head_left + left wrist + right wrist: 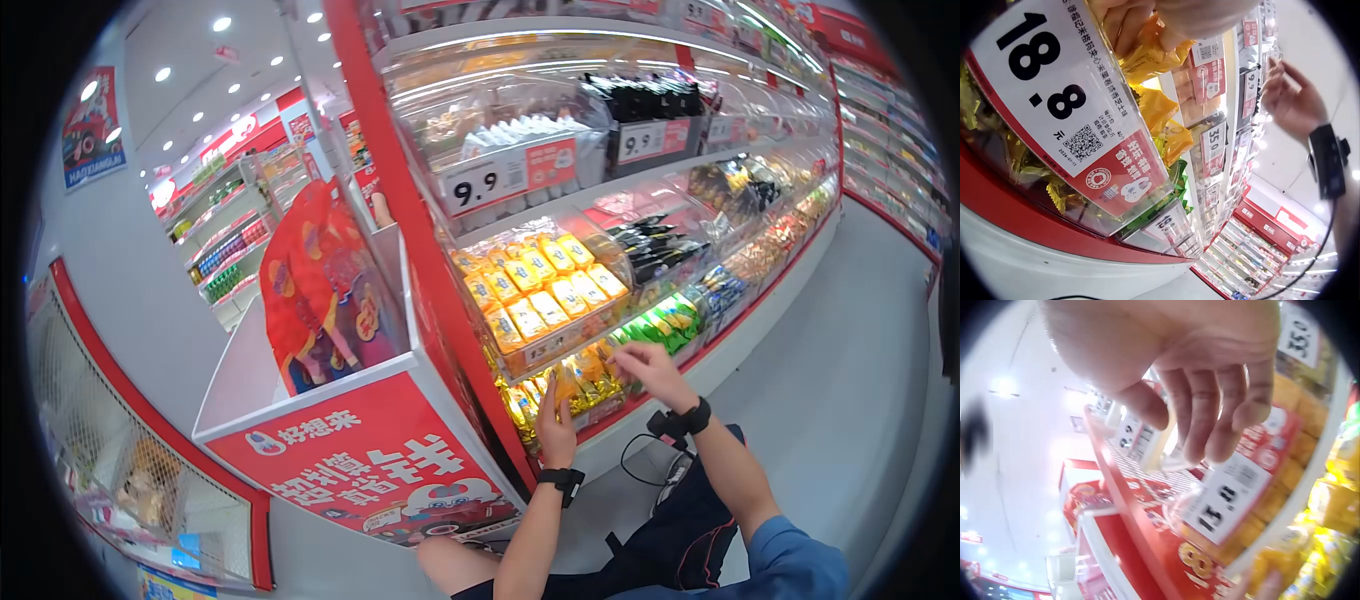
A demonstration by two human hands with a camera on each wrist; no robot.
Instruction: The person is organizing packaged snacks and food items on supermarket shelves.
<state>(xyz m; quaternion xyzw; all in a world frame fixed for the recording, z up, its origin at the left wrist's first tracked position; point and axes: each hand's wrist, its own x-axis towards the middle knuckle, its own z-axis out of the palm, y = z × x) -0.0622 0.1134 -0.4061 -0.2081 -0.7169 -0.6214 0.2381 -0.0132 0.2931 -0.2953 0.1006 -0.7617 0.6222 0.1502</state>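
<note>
Yellow snack packet (1155, 57) aside for a moment, the biggest thing before me is a tall red-framed shelf unit (640, 178). At its foot is a clear-walled bin (1094, 217) of shiny gold packets (523, 408), and the yellow one is held just over the bin's front edge. The left hand (557, 435) pinches it, fingers curled about the wrapper. Near it, the right hand (655, 372) hangs with fingers loosely bent and thumb apart, holding nothing that I can see. I'd judge the packet very light, its wrapping thin, crinkly and rather slippery, the filling perhaps crisp enough to crack under a hard squeeze. A gentle grip across its middle should serve; a sealed end would be safer, though I can't make one out.
</note>
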